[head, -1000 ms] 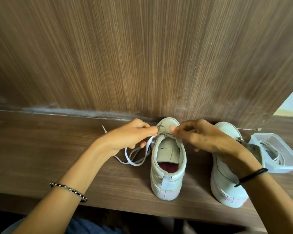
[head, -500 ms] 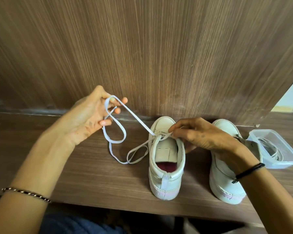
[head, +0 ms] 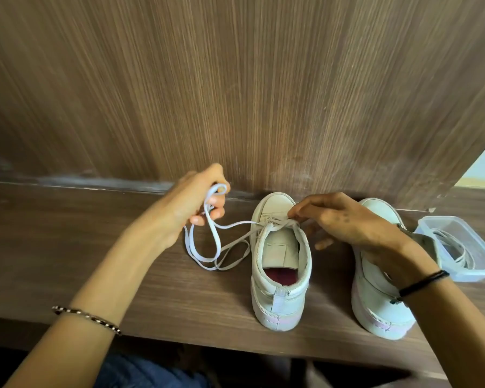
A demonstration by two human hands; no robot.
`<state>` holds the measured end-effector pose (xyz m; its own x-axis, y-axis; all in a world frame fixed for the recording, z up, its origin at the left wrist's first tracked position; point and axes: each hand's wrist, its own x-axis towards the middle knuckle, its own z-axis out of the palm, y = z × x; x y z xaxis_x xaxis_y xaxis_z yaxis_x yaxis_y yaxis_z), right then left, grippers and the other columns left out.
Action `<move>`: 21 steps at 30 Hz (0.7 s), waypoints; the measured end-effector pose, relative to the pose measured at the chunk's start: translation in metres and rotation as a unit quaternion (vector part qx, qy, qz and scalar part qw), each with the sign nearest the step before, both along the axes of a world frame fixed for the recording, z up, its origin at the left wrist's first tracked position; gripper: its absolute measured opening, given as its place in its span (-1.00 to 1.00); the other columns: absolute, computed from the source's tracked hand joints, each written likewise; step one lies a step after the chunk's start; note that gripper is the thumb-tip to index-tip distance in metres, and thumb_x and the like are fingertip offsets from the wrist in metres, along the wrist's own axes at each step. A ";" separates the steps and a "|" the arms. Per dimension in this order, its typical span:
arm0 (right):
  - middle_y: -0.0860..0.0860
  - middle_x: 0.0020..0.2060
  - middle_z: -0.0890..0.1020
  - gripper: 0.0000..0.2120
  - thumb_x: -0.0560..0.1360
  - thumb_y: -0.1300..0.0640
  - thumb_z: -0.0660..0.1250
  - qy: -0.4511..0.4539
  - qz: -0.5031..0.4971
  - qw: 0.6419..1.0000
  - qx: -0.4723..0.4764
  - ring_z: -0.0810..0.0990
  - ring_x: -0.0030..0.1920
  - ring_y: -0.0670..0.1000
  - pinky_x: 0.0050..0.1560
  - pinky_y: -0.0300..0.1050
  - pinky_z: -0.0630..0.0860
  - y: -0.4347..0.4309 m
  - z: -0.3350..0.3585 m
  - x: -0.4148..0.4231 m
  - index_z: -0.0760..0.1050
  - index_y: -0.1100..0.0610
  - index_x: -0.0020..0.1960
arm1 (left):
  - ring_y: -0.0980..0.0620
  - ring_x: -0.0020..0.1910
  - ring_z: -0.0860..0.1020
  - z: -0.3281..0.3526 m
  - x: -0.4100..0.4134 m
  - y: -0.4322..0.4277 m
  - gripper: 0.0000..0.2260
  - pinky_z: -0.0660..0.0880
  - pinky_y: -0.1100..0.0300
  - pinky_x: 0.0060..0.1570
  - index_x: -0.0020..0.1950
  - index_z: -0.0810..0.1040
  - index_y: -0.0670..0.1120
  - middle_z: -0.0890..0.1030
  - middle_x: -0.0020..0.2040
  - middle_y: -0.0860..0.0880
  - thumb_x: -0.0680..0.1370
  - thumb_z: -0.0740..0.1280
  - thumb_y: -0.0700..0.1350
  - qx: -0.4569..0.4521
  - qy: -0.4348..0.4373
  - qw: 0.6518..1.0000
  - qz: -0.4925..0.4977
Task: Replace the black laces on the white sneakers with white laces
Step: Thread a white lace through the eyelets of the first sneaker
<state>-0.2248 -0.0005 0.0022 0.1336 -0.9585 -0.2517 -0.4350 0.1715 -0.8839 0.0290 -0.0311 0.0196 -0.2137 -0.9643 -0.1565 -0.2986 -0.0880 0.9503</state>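
Note:
Two white sneakers stand heel toward me on a wooden shelf. The left sneaker (head: 280,264) has a white lace (head: 216,247) threaded through its front eyelets. My left hand (head: 191,203) is raised left of that shoe and holds a loop of the lace, whose slack trails in loops on the shelf. My right hand (head: 345,219) pinches the lace at the shoe's front eyelets. The right sneaker (head: 381,301) is partly hidden under my right wrist. No black lace is visible.
A clear plastic box (head: 482,264) with another lace coiled inside sits at the far right of the wooden shelf (head: 67,247). A wood-grain wall (head: 235,93) rises directly behind the shoes. The shelf's front edge runs just below the heels.
My left hand lifted away from the shoe, drawing the white lace out to the left, then came back down nearer the shoe. My right hand stayed at the eyelets.

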 end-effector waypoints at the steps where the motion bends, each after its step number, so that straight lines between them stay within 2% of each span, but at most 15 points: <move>1: 0.06 -0.01 0.73 -0.80 0.64 0.10 0.30 0.002 0.002 1.000 -0.005 0.69 -0.13 -0.06 -0.20 -0.20 0.63 -0.001 -0.001 0.000 0.70 0.09 0.03 | 0.07 -0.45 0.31 0.001 -0.005 0.004 -0.75 0.23 0.31 -0.52 -0.26 0.43 -0.08 0.35 -0.42 0.02 0.60 0.23 -0.03 -0.010 -0.038 0.999 -0.005; 3: 0.04 -0.02 0.74 -0.83 0.64 0.08 0.33 0.005 0.011 1.000 -0.016 0.69 -0.07 -0.04 -0.18 -0.20 0.64 -0.001 -0.002 0.000 0.71 0.04 0.03 | 0.18 -0.47 0.40 -0.005 -0.012 0.011 -0.79 0.35 0.30 -0.38 -0.19 0.52 -0.08 0.49 -0.40 0.10 0.60 0.28 -0.03 -0.039 -0.122 0.989 -0.069; 6: -0.01 -0.11 0.72 -0.86 0.61 0.09 0.36 0.012 0.024 0.999 -0.033 0.65 -0.12 -0.11 -0.20 -0.22 0.59 -0.002 -0.002 0.000 0.71 -0.01 0.03 | 0.21 -0.29 0.54 -0.012 -0.011 0.014 -0.92 0.48 0.24 -0.12 0.04 0.62 0.07 0.66 -0.11 0.12 0.59 0.35 -0.06 -0.043 -0.198 0.970 -0.135; 8: -0.08 -0.28 0.66 -0.86 0.59 0.08 0.37 0.011 0.040 0.998 -0.044 0.58 -0.21 -0.16 -0.23 -0.22 0.52 -0.003 -0.002 0.001 0.71 -0.03 0.01 | 0.28 -0.04 0.59 -0.013 -0.011 0.018 -0.80 0.49 0.33 0.02 0.15 0.62 0.13 0.64 0.07 0.16 0.57 0.39 -0.11 -0.051 -0.228 0.958 -0.167; 10: -0.10 -0.36 0.63 -0.88 0.58 0.07 0.38 0.017 0.065 0.996 -0.057 0.53 -0.27 -0.18 -0.23 -0.26 0.44 -0.003 -0.002 0.003 0.71 -0.06 0.01 | 0.25 0.13 0.53 -0.016 -0.012 0.018 -0.72 0.43 0.32 0.13 0.22 0.60 0.17 0.58 0.17 0.18 0.55 0.41 -0.12 -0.108 -0.273 0.938 -0.186; 11: -0.14 -0.40 0.61 -0.89 0.57 0.07 0.40 0.029 0.079 0.994 -0.065 0.51 -0.31 -0.21 -0.22 -0.29 0.40 -0.003 -0.003 0.003 0.70 -0.07 0.01 | 0.26 0.14 0.48 -0.017 -0.014 0.018 -0.70 0.39 0.29 0.14 0.23 0.59 0.17 0.56 0.17 0.18 0.54 0.42 -0.12 -0.147 -0.302 0.924 -0.184; 13: -0.22 -0.43 0.59 -0.89 0.54 0.06 0.41 0.075 0.097 0.988 -0.092 0.51 -0.36 -0.23 -0.22 -0.35 0.37 -0.001 -0.002 0.004 0.70 -0.11 0.00 | 0.36 0.05 0.44 -0.023 -0.017 0.016 -0.70 0.32 0.37 0.04 0.22 0.62 0.14 0.57 0.11 0.18 0.54 0.42 -0.15 -0.214 -0.317 0.908 -0.172; 15: -0.35 -0.36 0.60 -0.86 0.51 0.07 0.43 0.134 0.105 0.976 -0.134 0.54 -0.29 -0.29 -0.22 -0.43 0.38 0.001 -0.001 0.006 0.69 -0.15 -0.02 | 0.39 -0.01 0.48 -0.027 -0.021 0.015 -0.74 0.37 0.42 -0.01 0.17 0.66 0.12 0.61 0.04 0.21 0.55 0.44 -0.17 -0.266 -0.313 0.897 -0.162; 18: -0.37 -0.25 0.59 -0.79 0.48 0.18 0.44 0.209 0.123 0.946 -0.214 0.51 -0.12 -0.44 -0.11 -0.57 0.34 0.003 -0.001 0.012 0.69 -0.10 0.02 | 0.21 0.05 0.55 -0.034 -0.023 0.014 -0.77 0.49 0.05 0.14 0.13 0.67 0.13 0.65 0.00 0.20 0.55 0.44 -0.16 -0.333 -0.333 0.869 -0.150; 21: -0.31 -0.14 0.63 -0.77 0.45 0.19 0.48 0.251 0.123 0.926 -0.254 0.51 -0.08 -0.43 -0.03 -0.55 0.38 0.001 -0.007 0.013 0.70 -0.11 0.02 | 0.11 0.01 0.57 -0.042 -0.021 0.014 -0.79 0.49 -0.06 0.13 0.13 0.67 0.08 0.66 -0.05 0.16 0.55 0.39 -0.16 -0.400 -0.349 0.836 -0.142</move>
